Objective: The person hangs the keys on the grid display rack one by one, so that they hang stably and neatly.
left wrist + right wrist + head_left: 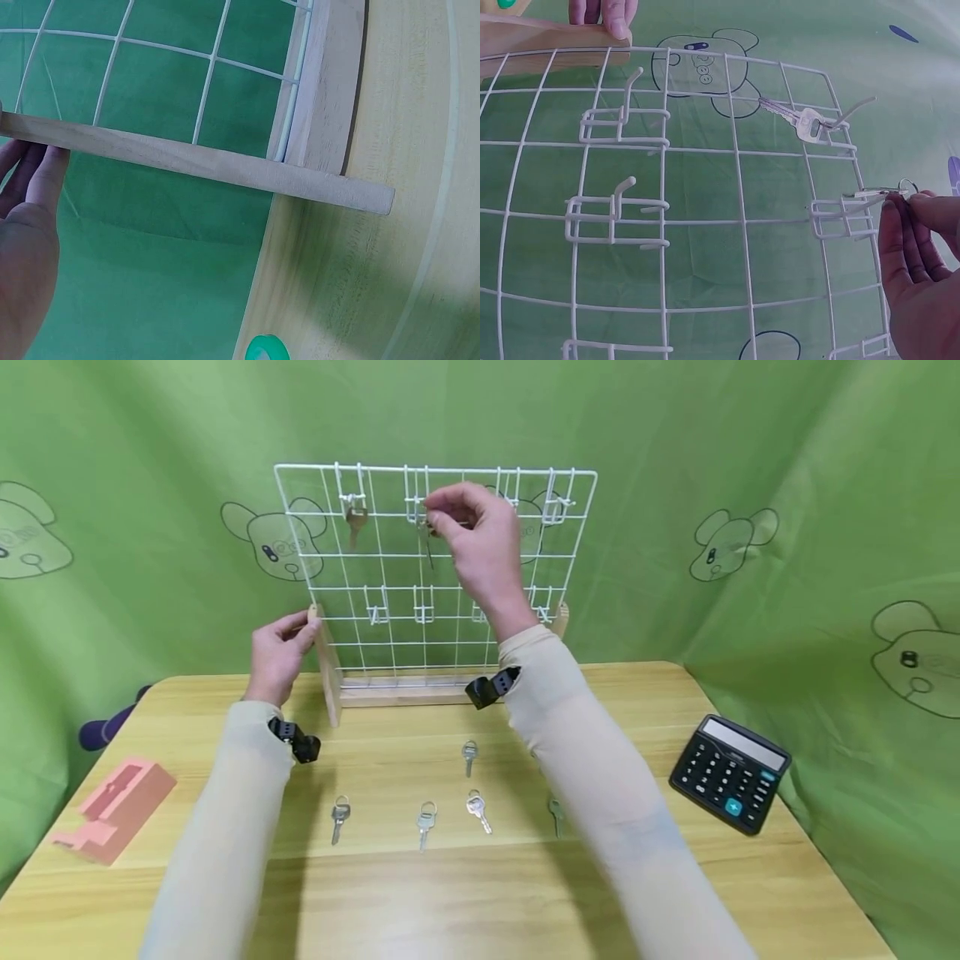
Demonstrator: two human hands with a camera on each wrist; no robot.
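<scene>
In the head view, the white wire rack (461, 469) stands in its wooden base by the worktop's (480, 902) far edge. The person's left hand (277, 653) pinches the top of the left wooden post (328, 672) between thumb and fingers. The right hand (483, 539) is up at the rack, thumb and fingertips pinching a dangling key (430, 550) at the second hook (414, 508) of the upper row, counting from the left. A hung key (356, 525) is on the first hook of that row. Five loose keys (341, 818) lie well in from the worktop's near edge, the rightmost right beside the sleeve. A calculator (731, 774) lies by the right edge, a pink block (123, 806) by the left.

In the left wrist view, I see fingers against the post; the thumb is mostly out of sight. A small green round thing (267, 349) shows by the worktop's edge.

In the right wrist view, the dangling key's ring sits at the pinched fingertips, the blade alongside the hook; I can't tell whether the ring is on the prong.
</scene>
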